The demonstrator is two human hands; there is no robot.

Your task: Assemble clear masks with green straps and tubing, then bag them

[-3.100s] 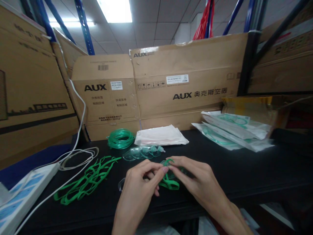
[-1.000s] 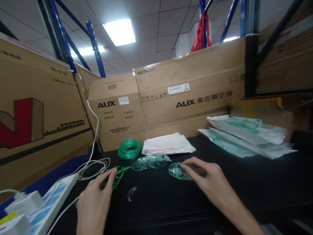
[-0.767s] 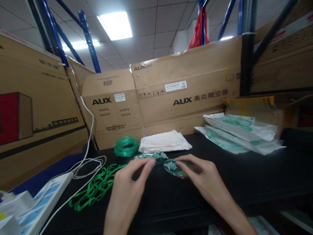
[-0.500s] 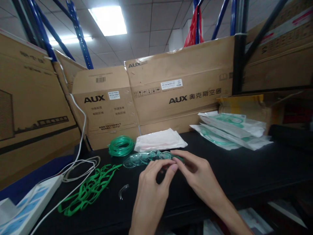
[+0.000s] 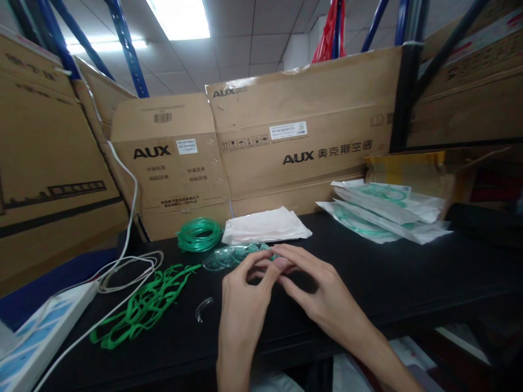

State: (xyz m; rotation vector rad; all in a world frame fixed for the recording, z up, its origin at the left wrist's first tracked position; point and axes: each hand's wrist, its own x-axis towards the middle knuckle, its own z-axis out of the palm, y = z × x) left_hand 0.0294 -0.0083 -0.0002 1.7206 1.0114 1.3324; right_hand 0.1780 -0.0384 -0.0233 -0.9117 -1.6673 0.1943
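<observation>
My left hand (image 5: 249, 294) and my right hand (image 5: 318, 277) meet at the fingertips just in front of a row of nested clear-green plastic masks (image 5: 220, 259). The left thumb and fingers are bent into a pinch. Beside them the right fingers curl in and touch the left ones. Whatever lies between the fingertips is hidden. The right end of the mask row disappears behind my hands. A coil of green tubing (image 5: 199, 235) lies behind the masks, at left. Left of my left hand are a small clear plastic piece (image 5: 203, 309) and a tangle of green elastic straps (image 5: 151, 311).
White paper pouches (image 5: 265, 228) lie at the back middle. Packs with green tubing (image 5: 388, 215) are stacked at right. A power strip (image 5: 47, 332) and a white cable (image 5: 133, 218) occupy the left. Cardboard panels (image 5: 253, 174) wall the back of the black table (image 5: 368, 277).
My right hand has shifted left, its fingertips now closer over the left hand's. More of the mask row is covered. The camera view has moved slightly.
</observation>
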